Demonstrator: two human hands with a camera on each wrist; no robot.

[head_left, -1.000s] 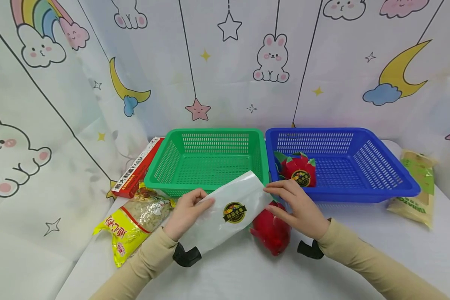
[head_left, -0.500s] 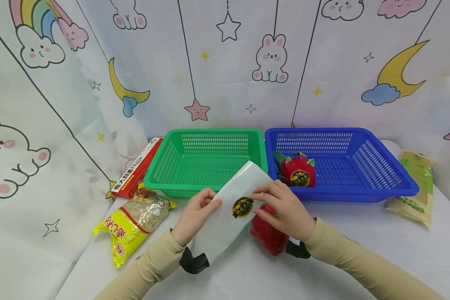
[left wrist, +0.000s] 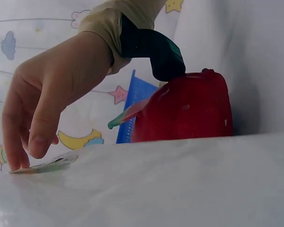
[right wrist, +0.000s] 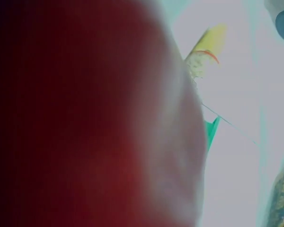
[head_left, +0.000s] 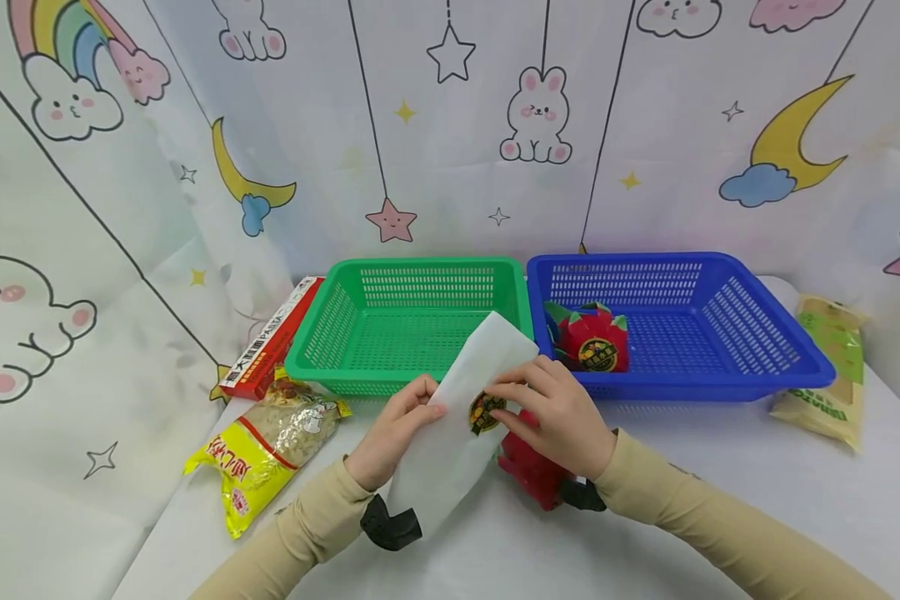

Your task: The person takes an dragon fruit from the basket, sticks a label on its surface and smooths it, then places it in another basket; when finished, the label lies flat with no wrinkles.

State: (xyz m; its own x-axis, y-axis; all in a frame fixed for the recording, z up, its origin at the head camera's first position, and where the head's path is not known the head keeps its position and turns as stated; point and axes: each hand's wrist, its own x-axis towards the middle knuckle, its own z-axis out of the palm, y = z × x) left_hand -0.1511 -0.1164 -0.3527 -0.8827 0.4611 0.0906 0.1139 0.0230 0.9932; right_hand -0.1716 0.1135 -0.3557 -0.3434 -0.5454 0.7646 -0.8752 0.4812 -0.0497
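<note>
A glossy white sheet of sticker backing [head_left: 438, 467] is held slanted above the table, bearing a round black-and-gold fruit sticker [head_left: 481, 419]. My left hand [head_left: 393, 433] grips the sheet by its left edge, thumb on top. My right hand [head_left: 558, 412] bends over the sheet, thumb and fingertips pinching at the sticker's edge. In the left wrist view the sticker [left wrist: 52, 165] shows edge-on under those fingertips. Below the right hand lies a red dragon fruit [head_left: 528, 467], partly hidden; it fills much of the right wrist view as a red blur [right wrist: 75, 118].
Behind the hands stand a green basket [head_left: 416, 387] and a blue basket [head_left: 705, 388]. The blue one holds a dragon fruit [head_left: 588, 325] with a matching sticker. At left are a yellow food bag [head_left: 270, 450] and a red pasta box [head_left: 273, 337]; a beige-green bag [head_left: 825, 375] lies at right.
My right hand has moved left from the sheet's right corner onto the sticker. The sheet has turned steeper, and my left hand has shifted slightly right with it.
</note>
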